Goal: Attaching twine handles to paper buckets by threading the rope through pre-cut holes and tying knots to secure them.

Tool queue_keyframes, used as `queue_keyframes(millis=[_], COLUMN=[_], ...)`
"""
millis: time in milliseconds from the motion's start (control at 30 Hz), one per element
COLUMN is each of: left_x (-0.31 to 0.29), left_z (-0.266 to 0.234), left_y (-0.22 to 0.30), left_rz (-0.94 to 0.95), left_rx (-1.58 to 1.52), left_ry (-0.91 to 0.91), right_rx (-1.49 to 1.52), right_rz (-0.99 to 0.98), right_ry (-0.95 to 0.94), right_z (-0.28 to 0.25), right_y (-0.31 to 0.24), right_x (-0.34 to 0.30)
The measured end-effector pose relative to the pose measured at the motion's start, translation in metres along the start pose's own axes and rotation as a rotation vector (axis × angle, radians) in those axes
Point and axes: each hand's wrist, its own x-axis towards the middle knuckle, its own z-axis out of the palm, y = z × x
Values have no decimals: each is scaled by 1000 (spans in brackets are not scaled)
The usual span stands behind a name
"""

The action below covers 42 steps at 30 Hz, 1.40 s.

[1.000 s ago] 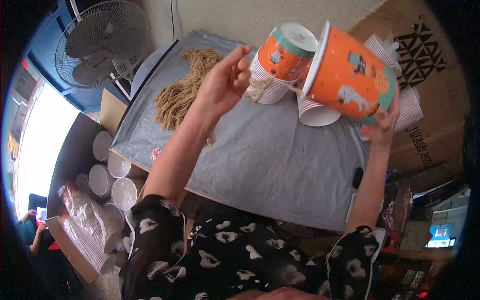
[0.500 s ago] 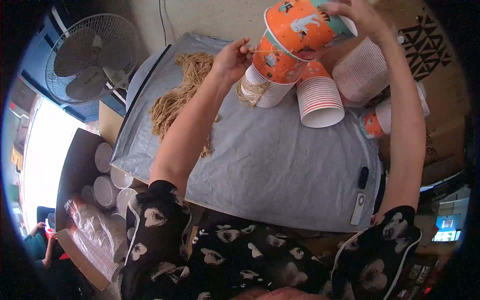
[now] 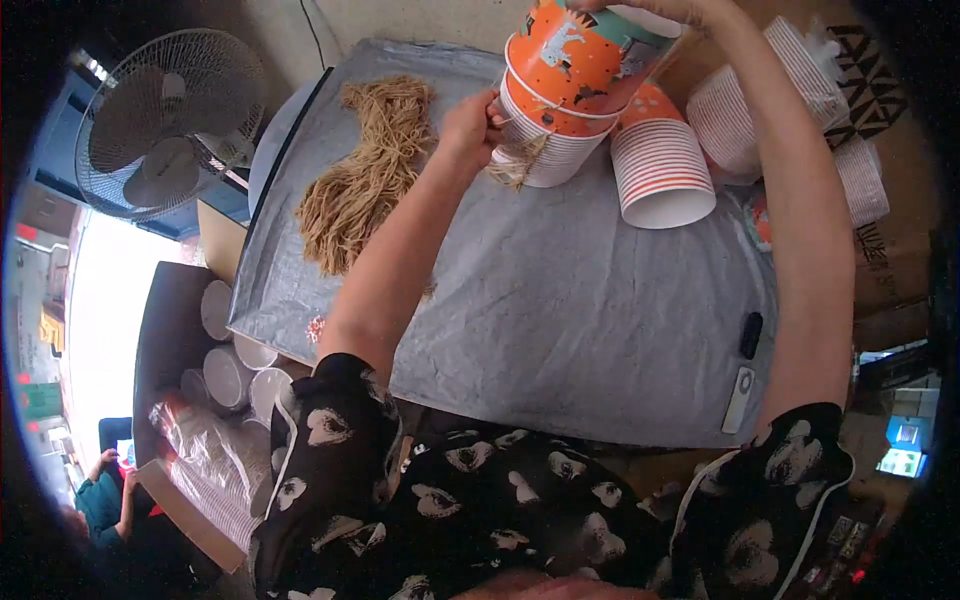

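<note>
At the top, my right hand [image 3: 650,8] grips the upper end of an orange paper tub [image 3: 570,60] with green and white printed patterns. The tub sits tilted over a standing stack of white-rimmed paper tubs [image 3: 560,155], its lower end at the stack's upper rims. My left hand [image 3: 470,130] is closed at the stack's left side, fingers curled against it; the strand it pinched is mostly hidden now. Loose tan strands [image 3: 520,160] hang around the stack's side. Another stack of tubs [image 3: 665,180] leans just to the right, its opening toward me.
A hank of tan strands [image 3: 370,180] lies on the grey-covered table [image 3: 570,310]. A black marker [image 3: 751,336] and a white-handled tool [image 3: 738,400] lie near the right edge. More stacked tubs [image 3: 740,120] stand far right; an open carton [image 3: 190,510] of tubs and a fan [image 3: 170,125] are left.
The orange tub has come down and left, closer to the stack. My left hand has moved slightly lower against the stack's side, and the taut strand no longer shows. The whole view has shifted a little.
</note>
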Motion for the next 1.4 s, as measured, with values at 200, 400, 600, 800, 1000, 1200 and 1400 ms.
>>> queue_keyframes(millis=[200, 400, 600, 800, 1000, 1200, 1400], left_x=[0, 9, 20, 18, 18, 26, 9], left_z=[-5, -15, -29, -21, -15, -42, -32], left_y=[-13, -27, -35, -40, -43, -38, -39], left_rz=[88, 134, 167, 194, 218, 194, 412], left_rx=[41, 3, 46, 31, 89, 64, 470], left_ry=[83, 68, 49, 134, 183, 128, 251], right_rx=[20, -23, -73, 100, 83, 155, 6], right_rz=[99, 63, -8, -15, 42, 49, 2], right_ry=[-97, -19, 26, -14, -9, 12, 152], right_z=[7, 22, 31, 36, 38, 53, 67], right_y=[-14, 0, 2, -1, 0, 0, 25], right_x=[-1, 0, 3, -3, -5, -3, -5])
